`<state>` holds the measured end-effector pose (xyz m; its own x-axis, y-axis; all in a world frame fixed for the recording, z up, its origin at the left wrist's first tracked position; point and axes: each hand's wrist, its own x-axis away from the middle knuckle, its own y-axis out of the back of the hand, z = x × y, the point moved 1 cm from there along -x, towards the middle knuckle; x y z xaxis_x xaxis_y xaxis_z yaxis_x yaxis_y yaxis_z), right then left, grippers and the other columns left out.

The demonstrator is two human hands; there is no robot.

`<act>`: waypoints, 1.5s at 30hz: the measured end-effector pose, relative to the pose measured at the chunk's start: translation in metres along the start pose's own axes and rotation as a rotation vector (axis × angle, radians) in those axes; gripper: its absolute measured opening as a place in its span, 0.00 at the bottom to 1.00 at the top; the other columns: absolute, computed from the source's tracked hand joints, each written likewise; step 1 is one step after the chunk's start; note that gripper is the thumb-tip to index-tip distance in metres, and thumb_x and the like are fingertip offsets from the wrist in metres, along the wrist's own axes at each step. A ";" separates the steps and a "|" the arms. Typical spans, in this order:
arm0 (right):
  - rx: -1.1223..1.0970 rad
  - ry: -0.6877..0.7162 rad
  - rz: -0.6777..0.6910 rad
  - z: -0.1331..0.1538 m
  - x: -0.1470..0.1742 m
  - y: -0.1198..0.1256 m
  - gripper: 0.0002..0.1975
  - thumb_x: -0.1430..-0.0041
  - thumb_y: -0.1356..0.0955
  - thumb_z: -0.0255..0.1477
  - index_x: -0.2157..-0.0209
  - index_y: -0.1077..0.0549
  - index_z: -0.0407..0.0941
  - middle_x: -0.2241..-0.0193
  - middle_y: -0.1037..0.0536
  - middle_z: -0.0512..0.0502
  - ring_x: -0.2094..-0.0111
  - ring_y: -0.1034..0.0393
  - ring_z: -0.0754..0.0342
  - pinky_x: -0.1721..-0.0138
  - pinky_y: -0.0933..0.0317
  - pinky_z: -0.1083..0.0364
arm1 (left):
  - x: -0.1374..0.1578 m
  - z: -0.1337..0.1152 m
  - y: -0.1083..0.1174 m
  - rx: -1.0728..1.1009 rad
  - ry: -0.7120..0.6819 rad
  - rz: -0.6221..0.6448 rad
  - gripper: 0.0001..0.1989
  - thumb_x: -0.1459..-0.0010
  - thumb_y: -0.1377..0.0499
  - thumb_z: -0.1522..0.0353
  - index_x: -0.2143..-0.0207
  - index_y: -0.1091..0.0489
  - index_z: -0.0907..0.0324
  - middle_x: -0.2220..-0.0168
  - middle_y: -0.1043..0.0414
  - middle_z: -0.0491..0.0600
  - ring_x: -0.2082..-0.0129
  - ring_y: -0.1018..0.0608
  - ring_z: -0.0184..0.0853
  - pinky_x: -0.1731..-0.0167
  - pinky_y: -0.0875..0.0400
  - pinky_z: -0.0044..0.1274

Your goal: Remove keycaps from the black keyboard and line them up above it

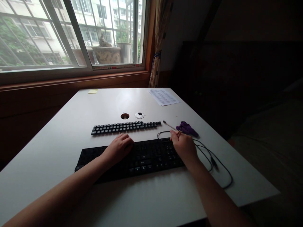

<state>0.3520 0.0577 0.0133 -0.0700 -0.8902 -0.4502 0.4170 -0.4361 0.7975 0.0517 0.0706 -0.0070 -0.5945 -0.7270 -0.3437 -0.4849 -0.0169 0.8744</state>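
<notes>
We're apparently sitting partway: keycaps lining up loose behind the keyboard, some keys still seated, left hand and right hand curled over it, grips unclear.

Bright window light, glare on desk, dark right side

a tied curtain hangs right of the window, beyond a printed sheet.

Both hands forward, fingers curled
</notes>
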 end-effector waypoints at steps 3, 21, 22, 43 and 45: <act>-0.116 0.010 0.065 -0.010 -0.005 0.004 0.24 0.33 0.41 0.40 0.79 0.28 0.45 0.83 0.26 0.46 0.78 0.30 0.51 0.73 0.47 0.55 | 0.000 0.001 0.000 -0.003 -0.005 -0.005 0.04 0.38 0.45 0.75 0.64 0.30 0.60 0.63 0.30 0.50 0.63 0.31 0.37 0.60 0.33 0.29; -0.295 0.008 0.205 -0.018 -0.004 0.009 0.24 0.34 0.40 0.43 0.78 0.28 0.45 0.88 0.36 0.53 0.82 0.38 0.55 0.76 0.47 0.57 | 0.000 0.002 -0.002 -0.007 -0.008 -0.006 0.05 0.38 0.46 0.75 0.64 0.30 0.59 0.64 0.30 0.50 0.63 0.31 0.37 0.61 0.33 0.29; -0.311 -0.027 0.206 -0.020 -0.004 0.008 0.24 0.34 0.40 0.44 0.78 0.27 0.45 0.89 0.36 0.53 0.83 0.38 0.55 0.77 0.47 0.57 | 0.000 0.002 -0.002 -0.010 -0.008 -0.007 0.06 0.38 0.46 0.75 0.64 0.30 0.60 0.64 0.30 0.50 0.63 0.31 0.36 0.61 0.33 0.29; -0.513 -0.225 0.053 -0.011 0.000 0.012 0.22 0.38 0.37 0.45 0.77 0.29 0.44 0.91 0.41 0.56 0.88 0.42 0.58 0.83 0.49 0.59 | 0.000 -0.001 0.000 -0.019 -0.008 -0.004 0.05 0.39 0.45 0.74 0.62 0.30 0.59 0.63 0.30 0.51 0.62 0.31 0.38 0.59 0.33 0.31; -0.579 -0.231 0.059 -0.009 0.001 0.012 0.21 0.38 0.37 0.45 0.76 0.29 0.44 0.90 0.39 0.56 0.87 0.41 0.58 0.84 0.49 0.59 | 0.001 -0.003 0.000 -0.020 -0.010 -0.002 0.05 0.38 0.45 0.74 0.62 0.30 0.59 0.62 0.30 0.51 0.61 0.31 0.38 0.58 0.33 0.31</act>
<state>0.3649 0.0524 0.0186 -0.1987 -0.9443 -0.2622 0.8451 -0.3006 0.4421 0.0530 0.0683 -0.0063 -0.5998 -0.7200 -0.3490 -0.4733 -0.0325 0.8803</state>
